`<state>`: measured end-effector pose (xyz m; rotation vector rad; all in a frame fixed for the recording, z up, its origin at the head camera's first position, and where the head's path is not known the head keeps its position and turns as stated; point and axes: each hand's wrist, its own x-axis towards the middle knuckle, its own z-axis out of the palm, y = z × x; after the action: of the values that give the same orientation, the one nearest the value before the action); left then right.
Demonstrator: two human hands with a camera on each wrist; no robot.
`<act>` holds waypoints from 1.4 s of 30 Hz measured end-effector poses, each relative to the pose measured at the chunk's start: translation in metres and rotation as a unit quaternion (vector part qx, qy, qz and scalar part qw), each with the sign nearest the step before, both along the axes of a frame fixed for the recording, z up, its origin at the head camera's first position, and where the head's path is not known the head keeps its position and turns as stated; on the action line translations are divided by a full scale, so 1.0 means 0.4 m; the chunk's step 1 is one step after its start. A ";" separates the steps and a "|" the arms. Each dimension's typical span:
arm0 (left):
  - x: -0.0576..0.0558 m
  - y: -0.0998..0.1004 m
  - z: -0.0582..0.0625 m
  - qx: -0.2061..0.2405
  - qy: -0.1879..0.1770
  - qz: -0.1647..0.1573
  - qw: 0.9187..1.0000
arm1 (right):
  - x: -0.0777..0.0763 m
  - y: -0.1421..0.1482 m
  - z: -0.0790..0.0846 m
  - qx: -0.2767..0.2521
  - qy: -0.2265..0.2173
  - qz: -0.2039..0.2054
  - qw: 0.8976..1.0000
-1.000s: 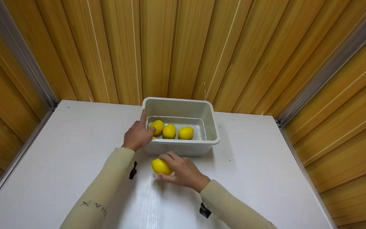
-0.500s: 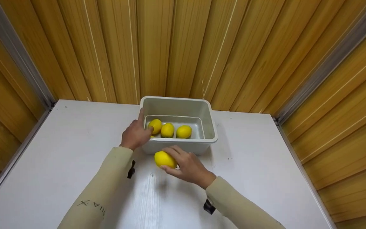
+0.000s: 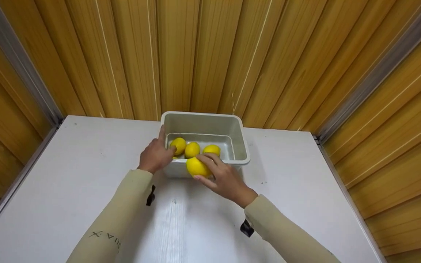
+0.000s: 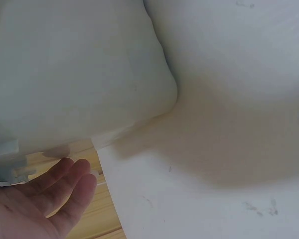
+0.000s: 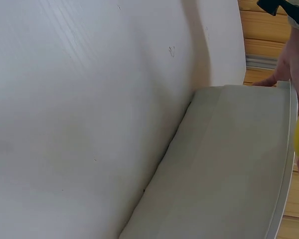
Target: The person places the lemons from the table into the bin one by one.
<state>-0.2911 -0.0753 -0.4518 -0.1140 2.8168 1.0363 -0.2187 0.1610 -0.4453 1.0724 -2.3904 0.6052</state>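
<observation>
A light grey plastic bin (image 3: 205, 116) stands on the white table with several yellow lemons (image 3: 192, 149) on its floor, toward the near left. My left hand (image 3: 156, 155) holds the bin's left rim, its thumb over the inside and the other fingers (image 4: 57, 191) along the outside. In my right hand (image 3: 227, 181), between thumb and fingers, is another lemon (image 3: 197, 167), raised to the bin's near rim and overlapping the front wall in the head view. Only an edge of this lemon shows in the right wrist view, beside the rim (image 5: 289, 129).
Behind the bin rises a wood-patterned panel wall (image 3: 210, 54), with similar panels at left and right. The white table (image 3: 298, 190) extends to both sides of the bin. Dark straps (image 3: 247, 228) hang under both beige sleeves (image 3: 280, 226).
My right hand has lifted the lemon off the table and carried it up, forward and a little right to the bin's near rim. The left hand has stayed on the bin.
</observation>
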 end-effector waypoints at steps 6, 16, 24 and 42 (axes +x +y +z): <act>-0.001 -0.001 -0.002 -0.010 0.012 -0.006 1.000 | -0.024 0.019 0.017 0.014 0.035 -0.038 0.999; -0.002 0.001 -0.004 0.007 -0.009 0.000 1.000 | -0.060 0.060 0.028 0.016 0.024 -0.102 0.994; 0.001 0.002 -0.005 0.012 -0.010 0.000 1.000 | -0.069 0.085 0.018 0.021 -0.010 -0.145 0.989; 0.000 -0.002 0.002 -0.023 0.004 -0.008 1.000 | -0.066 0.108 0.007 -0.031 0.033 -0.156 0.987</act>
<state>-0.2910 -0.0761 -0.4509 -0.0924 2.8453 0.9708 -0.2453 0.2043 -0.4423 0.6612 -2.3970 0.5198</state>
